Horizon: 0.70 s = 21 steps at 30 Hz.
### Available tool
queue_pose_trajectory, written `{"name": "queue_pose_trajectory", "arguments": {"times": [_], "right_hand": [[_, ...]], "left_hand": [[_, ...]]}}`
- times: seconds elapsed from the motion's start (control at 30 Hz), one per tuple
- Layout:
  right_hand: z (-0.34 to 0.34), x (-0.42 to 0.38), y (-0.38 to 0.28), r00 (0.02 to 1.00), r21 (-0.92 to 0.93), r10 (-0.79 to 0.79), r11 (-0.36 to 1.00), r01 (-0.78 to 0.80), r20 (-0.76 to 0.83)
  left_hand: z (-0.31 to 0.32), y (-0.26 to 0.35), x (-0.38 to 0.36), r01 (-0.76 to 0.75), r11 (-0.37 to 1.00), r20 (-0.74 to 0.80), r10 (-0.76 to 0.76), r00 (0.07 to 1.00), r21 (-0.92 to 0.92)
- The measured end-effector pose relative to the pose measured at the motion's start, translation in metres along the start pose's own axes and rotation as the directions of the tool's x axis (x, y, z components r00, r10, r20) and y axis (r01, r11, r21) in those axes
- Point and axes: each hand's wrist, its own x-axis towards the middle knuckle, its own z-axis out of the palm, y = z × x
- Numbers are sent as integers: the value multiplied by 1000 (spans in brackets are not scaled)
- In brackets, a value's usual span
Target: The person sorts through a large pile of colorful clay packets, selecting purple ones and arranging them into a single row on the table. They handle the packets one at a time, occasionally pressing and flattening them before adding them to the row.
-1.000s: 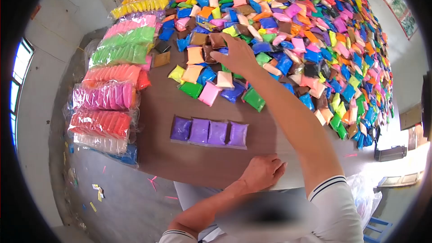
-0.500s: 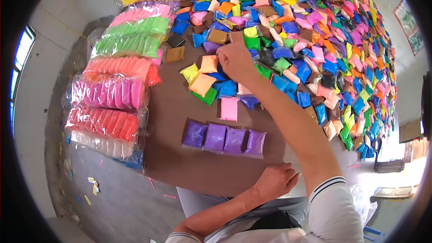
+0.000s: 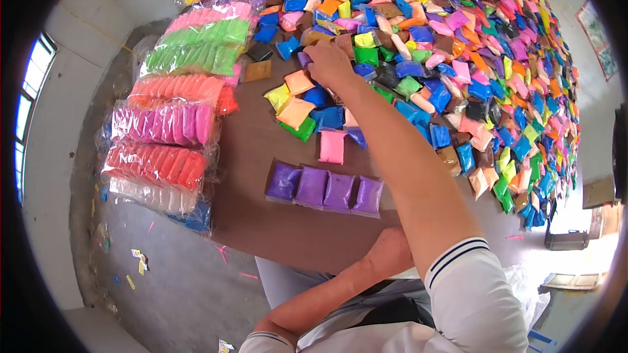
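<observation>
My right hand [image 3: 329, 65] reaches over the near edge of the packet pile, its fingers closed at a small purple packet [image 3: 304, 59] that is partly covered by them. Near the table's front edge lies my left hand [image 3: 390, 252], its fingers hidden behind my right forearm. Several purple packets [image 3: 313, 187] form a side-by-side row between my arms and the pile. Beyond that row lie a pink packet [image 3: 331, 146], a peach packet [image 3: 296, 112], an orange packet [image 3: 299, 82], a yellow packet [image 3: 277, 97] and a green packet [image 3: 301, 129].
A large heap of mixed coloured packets [image 3: 458, 59] covers the back and right of the brown table [image 3: 245, 222]. Along the left edge are stacked clear bags of same-coloured packets, among them green [image 3: 190, 59], magenta [image 3: 160, 123] and red [image 3: 154, 165].
My right hand has moved slightly left and away from me, onto the purple packet. My left hand has shifted so that my right forearm hides its fingers. The view has tilted slightly.
</observation>
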Motion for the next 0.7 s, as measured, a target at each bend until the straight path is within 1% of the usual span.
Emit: {"name": "queue_pose_trajectory", "arguments": {"times": [0.03, 0.1, 0.13, 0.17, 0.2, 0.23, 0.27, 0.3, 0.37, 0.4, 0.43, 0.5, 0.53, 0.63, 0.7], "right_hand": [[-2, 1, 5, 999, 109, -1, 994, 6, -44], [-6, -4, 13, 993, 323, 11, 946, 28, -117], [-7, -12, 20, 969, 504, -4, 854, 131, -245], [-10, -24, 28, 982, 816, 169, 578, -26, -88], [-31, -44, 25, 956, 966, 269, 190, -174, 119], [-47, -61, 26, 897, 930, 282, -240, -278, 340], [-54, -79, 35, 875, 883, 261, -358, -304, 407], [-61, -98, 38, 867, 854, 258, -429, -293, 427], [-58, -134, 59, 874, 777, 171, -555, -296, 455], [-70, -154, 53, 854, 776, 204, -553, -303, 479], [-77, -173, 48, 858, 828, 233, -462, -317, 458], [-87, -209, 41, 869, 903, 280, -266, -339, 408], [-86, -223, 42, 866, 910, 303, -254, -328, 397], [-99, -266, 38, 880, 942, 341, -64, -328, 330], [-110, -291, 34, 902, 965, 342, -76, -252, 262]], "left_hand": [[-2, -2, 1, -10, 1000, -12, 10, 1000, -7], [-4, -9, -2, 10, 998, 49, -13, 999, 60], [-2, -11, -4, 18, 996, 81, -25, 996, 85], [-1, -10, -5, 39, 998, 63, -42, 997, 53], [-2, -8, -4, 55, 998, 48, -56, 997, 17], [-2, -6, -4, 75, 997, 39, -74, 996, -21], [-2, -4, -4, 54, 999, 23, -54, 998, -8], [-3, -3, -2, 40, 999, 8, -40, 999, 2], [2, -1, -6, 20, 999, -4, -20, 1000, 38], [2, -4, -4, -10, 997, -11, 11, 1000, 76], [1, -5, -1, -41, 992, -20, 44, 999, 118], [1, -3, -1, -41, 994, -28, 44, 999, 100], [0, -2, -2, -45, 995, -32, 48, 998, 92], [3, -5, -4, -27, 995, -44, 31, 999, 92], [4, -11, -5, -4, 994, -52, 9, 999, 108]]}}
